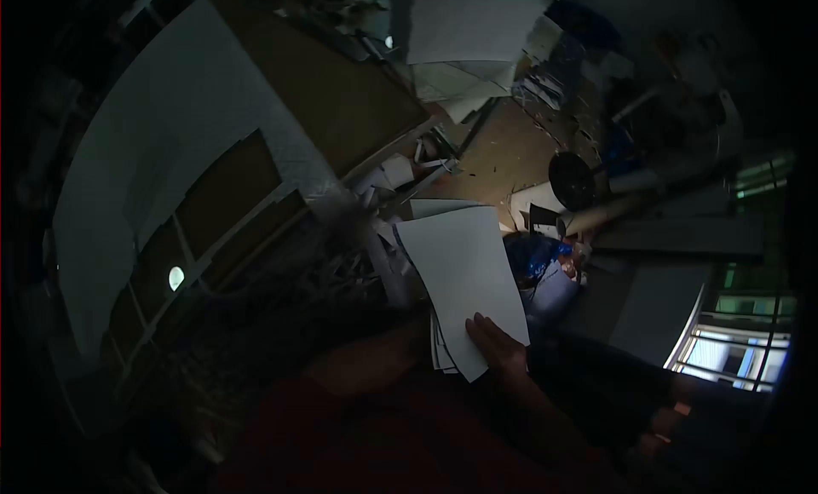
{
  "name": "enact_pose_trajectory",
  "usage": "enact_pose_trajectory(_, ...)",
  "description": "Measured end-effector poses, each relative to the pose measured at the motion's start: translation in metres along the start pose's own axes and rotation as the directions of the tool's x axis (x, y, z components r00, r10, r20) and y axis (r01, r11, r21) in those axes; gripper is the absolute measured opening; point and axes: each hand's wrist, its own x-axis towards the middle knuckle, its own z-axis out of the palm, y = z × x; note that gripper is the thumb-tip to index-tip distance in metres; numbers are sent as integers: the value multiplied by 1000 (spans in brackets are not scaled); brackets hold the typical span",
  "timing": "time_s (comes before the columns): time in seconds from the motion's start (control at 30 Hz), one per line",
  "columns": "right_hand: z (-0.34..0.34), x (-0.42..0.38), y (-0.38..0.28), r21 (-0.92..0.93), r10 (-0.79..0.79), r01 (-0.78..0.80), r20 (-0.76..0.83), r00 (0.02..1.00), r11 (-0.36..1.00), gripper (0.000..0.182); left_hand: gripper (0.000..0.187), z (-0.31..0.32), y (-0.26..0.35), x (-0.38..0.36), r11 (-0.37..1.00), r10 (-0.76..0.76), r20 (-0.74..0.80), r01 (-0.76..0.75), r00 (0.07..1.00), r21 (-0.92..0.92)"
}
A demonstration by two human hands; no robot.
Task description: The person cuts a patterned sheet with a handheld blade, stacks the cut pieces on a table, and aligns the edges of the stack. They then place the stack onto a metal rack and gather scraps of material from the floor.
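Your right hand (pixel 503 353) holds a thin stack of white sheets (pixel 464 281) by its lower edge, fingers (pixel 481 328) laid together over the top sheet, thumb hidden behind; several sheets, too close to count. Your left hand is too dark to make out. The stack stands raised over a floor (pixel 503 149) littered with paper scraps, near one cardboard tube (pixel 601 213) and a dark round disc (pixel 571 180)

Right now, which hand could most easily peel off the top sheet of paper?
Probably the left hand. The right hand already grips the stack of white sheets, its fingers lying across the top sheet. The left hand rests beside the stack's lower edge, apparently free.
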Motion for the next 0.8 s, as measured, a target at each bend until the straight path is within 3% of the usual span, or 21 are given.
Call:
enact_pose_trajectory(0.03, 5, 7, -7, 3, -139, 139, 63, 988, 990, 42, 68, -5, 2, -16, 996, 83, 43, -82, 996, -34)
enact_pose_trajectory(0.13, 21, 26, -19, 199, -385, 349, 188, 904, 916, 44, 70, -25, 5, -59, 932, 351, 103, -337, 931, -134)
enact_pose_trajectory(0.2, 28, 43, -28, 226, -441, 379, 451, 776, 897, 48, 71, -41, 2, -86, 842, 527, 93, -504, 845, -195)
enact_pose_trajectory(0.23, 35, 58, -35, 271, -525, 453, 516, 677, 849, 48, 72, -50, 1, -100, 779, 615, 82, -588, 784, -215)
enact_pose_trajectory(0.3, 59, 79, -65, 380, -647, 525, 489, 585, 761, 47, 73, -67, -2, -136, 608, 785, 33, -761, 618, -227)
enact_pose_trajectory(0.37, 78, 93, -110, 437, -740, 618, 540, 402, 654, 50, 74, -76, -14, -180, 422, 889, -76, -872, 452, -248)
enact_pose_trajectory(0.4, 98, 99, -119, 483, -764, 624, 561, 319, 615, 54, 75, -69, -22, -214, 348, 907, -154, -904, 392, -251)
enact_pose_trajectory(0.43, 116, 101, -129, 514, -775, 626, 580, 251, 587, 58, 78, -58, -34, -243, 211, 846, -386, -896, 368, -392)
enact_pose_trajectory(0.47, 136, 102, -143, 492, -740, 667, 658, 136, 560, 64, 78, -51, -45, -275, 158, 857, -403, -908, 322, -389)
enact_pose_trajectory(0.5, 147, 97, -169, 504, -742, 680, 664, 90, 533, 64, 77, -47, -58, -303, 105, 846, -464, -935, 263, -339)
enact_pose_trajectory(0.57, 177, 79, -232, 601, -785, 744, 595, -173, 292, 64, 76, -60, -89, -352, 6, 828, -536, -959, 164, -283)
enact_pose_trajectory(0.67, 236, 41, -303, 644, -734, 749, 581, -351, 152, 59, 63, -103, -137, -422, -74, 737, -671, -976, 86, -207)
enact_pose_trajectory(0.77, 295, -13, -383, 647, -718, 762, 519, -463, -23, 53, 47, -159, -185, -491, -195, 700, -713, -947, 48, -255)
enact_pose_trajectory(0.8, 317, -33, -406, 648, -710, 761, 518, -477, -38, 53, 42, -176, -201, -520, -179, 650, -760, -972, 1, -155)
